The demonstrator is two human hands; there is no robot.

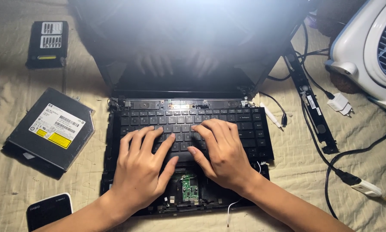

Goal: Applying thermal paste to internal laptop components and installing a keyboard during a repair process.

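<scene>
A black laptop point(253, 92) lies open on a beige cloth, partly taken apart. Its keyboard point(248, 124) sits loose on the base, and a small green circuit board point(189, 189) shows below it where the palm rest is off. My left hand point(141, 165) lies flat on the keys at the left of middle, fingers spread. My right hand point(221, 152) rests flat on the keys at the right of middle, its thumb by the lower row. Both hands press on the keyboard and hold nothing. The dark screen point(188, 38) reflects my fingers and a bright glare.
A black optical drive point(51, 129) with a white and yellow label lies at the left. A screwdriver bit case point(48, 43) sits top left. A calculator point(49, 210) peeks in bottom left. A long black trim strip point(311, 105), cables, a white adapter point(339, 103) and a white fan point(373, 47) are at the right.
</scene>
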